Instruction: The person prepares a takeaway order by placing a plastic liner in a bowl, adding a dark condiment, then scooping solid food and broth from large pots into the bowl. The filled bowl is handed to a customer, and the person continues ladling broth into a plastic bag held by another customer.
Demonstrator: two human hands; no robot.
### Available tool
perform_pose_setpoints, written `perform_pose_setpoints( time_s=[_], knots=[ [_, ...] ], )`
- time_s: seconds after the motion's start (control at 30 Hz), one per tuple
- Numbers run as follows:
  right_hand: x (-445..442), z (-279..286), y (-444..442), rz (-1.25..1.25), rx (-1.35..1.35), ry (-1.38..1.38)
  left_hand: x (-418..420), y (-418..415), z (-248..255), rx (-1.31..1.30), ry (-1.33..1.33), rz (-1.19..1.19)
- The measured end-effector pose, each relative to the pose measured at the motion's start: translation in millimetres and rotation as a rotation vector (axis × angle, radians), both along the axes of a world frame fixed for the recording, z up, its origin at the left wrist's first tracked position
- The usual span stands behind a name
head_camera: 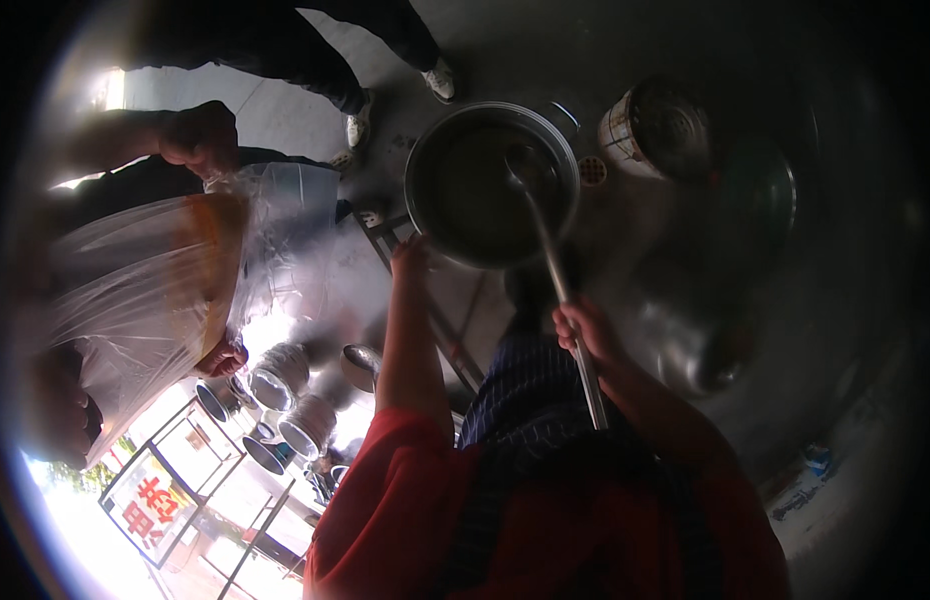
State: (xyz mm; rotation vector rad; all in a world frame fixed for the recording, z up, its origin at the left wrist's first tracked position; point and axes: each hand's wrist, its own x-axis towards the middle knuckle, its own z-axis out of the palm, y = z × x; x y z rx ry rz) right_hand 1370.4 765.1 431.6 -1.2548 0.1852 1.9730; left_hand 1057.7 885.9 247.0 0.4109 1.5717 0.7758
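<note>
A large round metal pot (pixel 418 202) stands ahead of me, its dark inside holding what looks like liquid. At its near-left side is my left hand (pixel 410 259), closed where a side handle would be; the fingers hide that handle. The opposite loop handle (pixel 565 117) shows at the far right of the rim. My right hand (pixel 591 330) grips the long handle of a metal ladle (pixel 547 244). The ladle's bowl (pixel 529 161) lies inside the pot, and its shaft crosses the near rim toward my striped apron (pixel 510 382).
At left, another person's hands (pixel 202 139) hold a large clear plastic bag (pixel 142 277). Someone's white shoes (pixel 439 80) are beyond the pot. A bucket (pixel 622 135) and a honeycomb coal briquette (pixel 592 171) sit right. Metal bars (pixel 457 352) and stacked containers (pixel 307 426) lie lower left.
</note>
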Motion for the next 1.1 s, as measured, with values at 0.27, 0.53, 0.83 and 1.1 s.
perform_pose_setpoints(
  time_s=[0.27,0.53,0.83,1.1],
  knots=[
    [7.3,-3.5,2.0,0.005,-0.033,0.052,31.0,-1.1,32.2,0.025,0.212,-0.005],
    [18.6,-27.5,1.9,0.016,-0.076,0.168,51.0,5.9,56.2,0.020,0.303,0.008],
    [29.1,-40.3,10.6,0.019,-0.075,0.205,47.3,7.4,55.0,-0.023,0.347,-0.048],
    [34.2,-34.2,16.6,-0.020,-0.069,0.241,50.6,4.4,46.7,0.109,0.362,-0.003]
  ],
)
